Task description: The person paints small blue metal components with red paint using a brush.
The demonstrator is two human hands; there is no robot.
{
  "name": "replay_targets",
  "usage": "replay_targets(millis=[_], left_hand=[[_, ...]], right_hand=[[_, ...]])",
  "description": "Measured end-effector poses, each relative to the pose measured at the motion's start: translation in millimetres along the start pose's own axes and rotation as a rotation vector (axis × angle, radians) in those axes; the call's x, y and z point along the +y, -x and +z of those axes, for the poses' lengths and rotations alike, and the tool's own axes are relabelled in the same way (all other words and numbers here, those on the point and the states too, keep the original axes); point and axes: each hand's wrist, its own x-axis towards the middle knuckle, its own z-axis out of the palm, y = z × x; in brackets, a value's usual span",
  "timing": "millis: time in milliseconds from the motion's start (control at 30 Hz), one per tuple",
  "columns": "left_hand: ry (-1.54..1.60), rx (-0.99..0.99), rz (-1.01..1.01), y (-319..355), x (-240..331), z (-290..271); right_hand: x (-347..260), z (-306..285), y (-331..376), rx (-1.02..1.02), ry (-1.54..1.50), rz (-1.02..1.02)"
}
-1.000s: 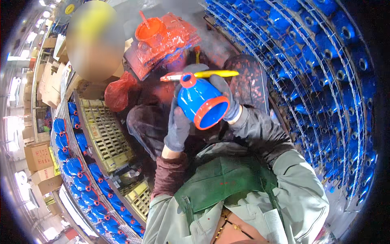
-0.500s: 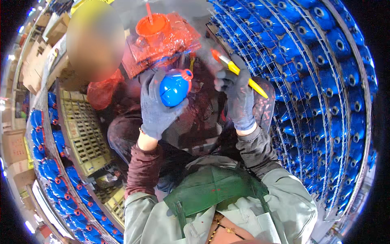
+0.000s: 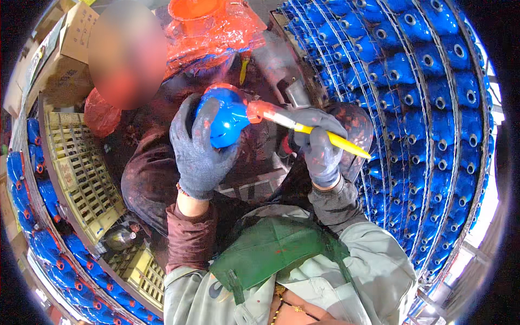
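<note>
My left hand (image 3: 203, 154), in a grey glove, is wrapped round a rounded, glossy blue piece (image 3: 230, 123) with a red neck pointing right. Red also shows along the blue piece's far edge. In my right hand (image 3: 323, 149), gloved too, is a paintbrush (image 3: 351, 145) with a yellow handle and a metal ferrule. Its red-coated bristles touch the neck of the blue piece. Beyond my hands, a tub of red paint (image 3: 197, 10) sits on a paint-caked stand (image 3: 216, 38).
Wire racks (image 3: 374, 81) of similar blue pieces fill the right side. On the left are cream plastic crates (image 3: 81, 162) and a row of blue pieces with red necks (image 3: 46, 244). A cardboard box (image 3: 73, 38) stands far left. A blurred patch hides part of the upper left.
My right hand has brought the brush down and left, from apart to touching the neck. The blue piece has turned, its neck now pointing right. The view has shifted, so the tub sits higher.
</note>
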Motion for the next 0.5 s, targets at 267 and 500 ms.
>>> replay_targets(millis=[267,500], left_hand=[[0.703,0.041,-0.489,-8.0,-0.4,-0.5],[2.228,0.191,-1.025,-15.4,-19.2,-19.1]], right_hand=[[26.9,-22.5,-21.9,0.171,-0.140,-0.093],[13.7,-4.4,-11.1,0.151,0.007,-0.096]])
